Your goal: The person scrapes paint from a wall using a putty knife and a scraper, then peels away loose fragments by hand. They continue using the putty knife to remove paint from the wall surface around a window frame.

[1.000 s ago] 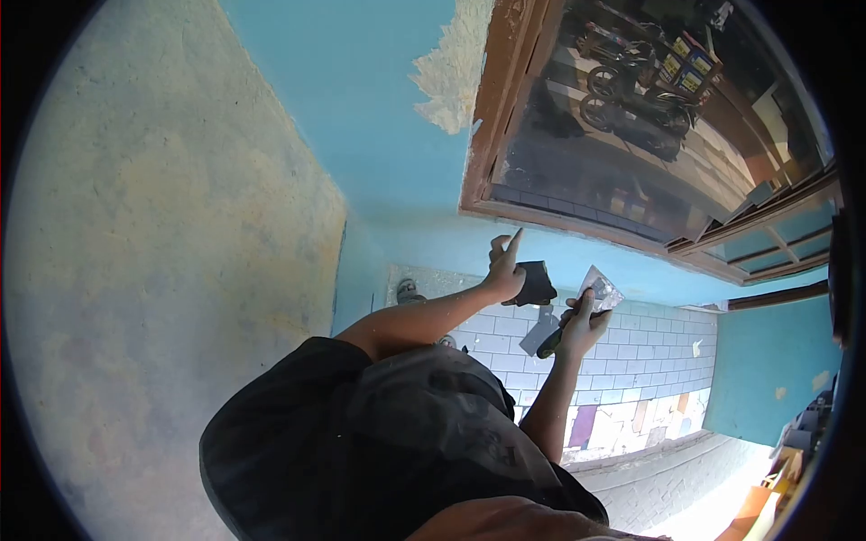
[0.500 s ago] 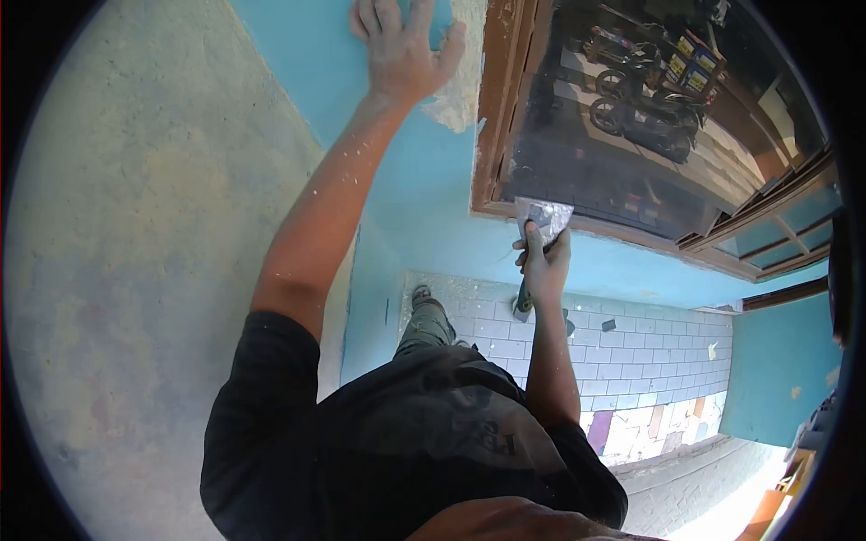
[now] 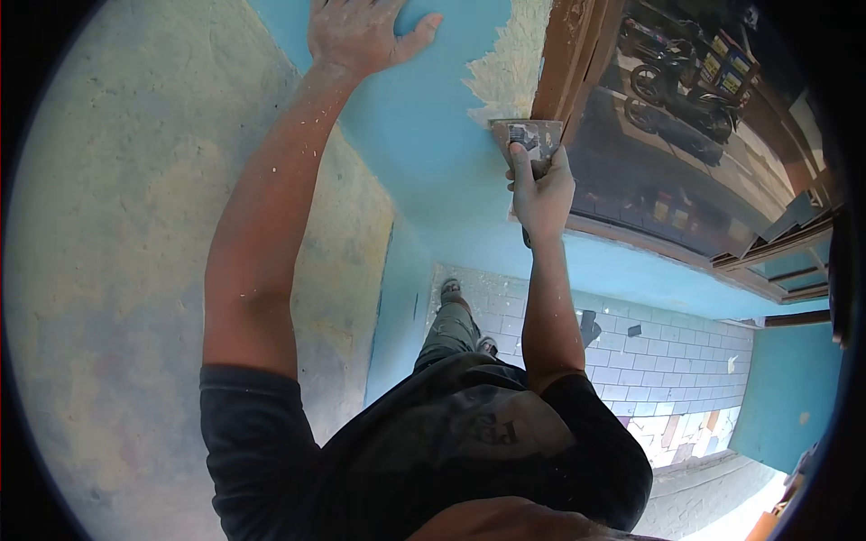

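Observation:
My left hand (image 3: pixel 361 34) lies spread on the blue painted wall (image 3: pixel 415 117) at the top, its fingertips partly cut off by the frame edge. My right hand (image 3: pixel 544 194) grips a putty knife (image 3: pixel 538 142) by its handle, the thumb on the wide, smeared metal blade. The blade is up beside the brown window frame (image 3: pixel 570 54), near the lower end of a rough pale patch (image 3: pixel 510 68) where the blue paint is absent.
A dark window pane (image 3: pixel 667 171) reflecting motorcycles is at the right. Bare grey plaster (image 3: pixel 153 225) covers the left side. Below are my feet on grey floor tiles (image 3: pixel 649 347), with dark scraps (image 3: pixel 634 331) on them.
My right hand has moved up with the putty knife, from the window's lower edge to beside the frame. My left hand has shifted left, off the pale patch's edge, and the view has moved.

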The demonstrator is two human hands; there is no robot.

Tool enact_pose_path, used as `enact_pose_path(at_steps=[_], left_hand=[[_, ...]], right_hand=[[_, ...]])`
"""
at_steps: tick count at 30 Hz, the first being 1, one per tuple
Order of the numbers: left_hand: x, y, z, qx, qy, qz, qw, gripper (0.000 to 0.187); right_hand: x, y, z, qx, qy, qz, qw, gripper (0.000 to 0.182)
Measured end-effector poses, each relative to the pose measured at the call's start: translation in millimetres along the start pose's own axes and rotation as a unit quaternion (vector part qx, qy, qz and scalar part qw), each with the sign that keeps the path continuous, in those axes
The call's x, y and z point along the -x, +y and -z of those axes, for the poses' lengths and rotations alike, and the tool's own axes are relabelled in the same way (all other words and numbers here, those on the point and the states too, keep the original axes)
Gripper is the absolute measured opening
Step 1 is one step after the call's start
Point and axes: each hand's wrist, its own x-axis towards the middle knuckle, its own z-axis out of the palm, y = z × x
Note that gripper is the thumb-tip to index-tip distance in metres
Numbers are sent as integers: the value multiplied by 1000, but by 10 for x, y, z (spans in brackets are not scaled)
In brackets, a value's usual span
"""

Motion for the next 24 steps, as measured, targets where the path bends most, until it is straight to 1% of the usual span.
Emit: enact_pose_path(at_steps=[1,2,3,4,6,8,10,11,12,14,16,17,18,19,20,22,23,24], left_hand=[[-1,14,-3,1,25,-4,1000,79],[-12,20,-11,4,22,-1,1000,79],[-23,6,-17,1,33,-6,999,78],[-19,10,-16,-1,40,-9,999,78],[-25,26,13,9,36,-1,999,78],[-23,42,12,14,43,0,999,78],[-30,43,30,16,27,11,999,79],[-73,18,23,10,35,12,999,79],[-88,22,18,16,26,24,999,80],[8,125,100,37,-4,45,998,80],[-98,144,153,183,-43,129,974,79],[-57,167,118,188,-43,135,972,79],[-28,144,60,113,7,81,990,79],[-30,82,-2,31,60,20,997,79],[-61,33,-8,24,69,16,997,79],[-24,88,-25,13,55,28,998,76],[-5,120,-14,24,47,26,998,76],[-16,94,2,12,39,26,999,75]], right_hand=[[-27,-2,-19,-1,13,13,1000,34],[-75,-21,-27,-3,26,28,999,37],[-116,-138,-77,23,30,68,997,36],[-184,-267,-115,28,28,62,997,36],[-277,-458,-165,146,-15,92,985,35],[-236,-392,-122,146,-23,83,986,35],[-109,-165,-86,45,31,71,996,34],[-59,-204,-111,1,39,72,997,33],[-143,-240,-148,1,37,80,996,33],[-149,-292,-123,79,20,87,993,33],[-150,-328,-87,120,13,98,988,33],[-124,-293,-66,90,9,76,993,33],[-119,-262,-64,56,7,58,997,33],[-100,-151,-29,49,29,62,996,33],[-181,-179,-68,43,32,72,996,33],[-187,-129,-93,50,44,102,993,33],[-190,-296,-119,51,29,87,994,33],[-163,-329,-138,56,29,77,995,33]])
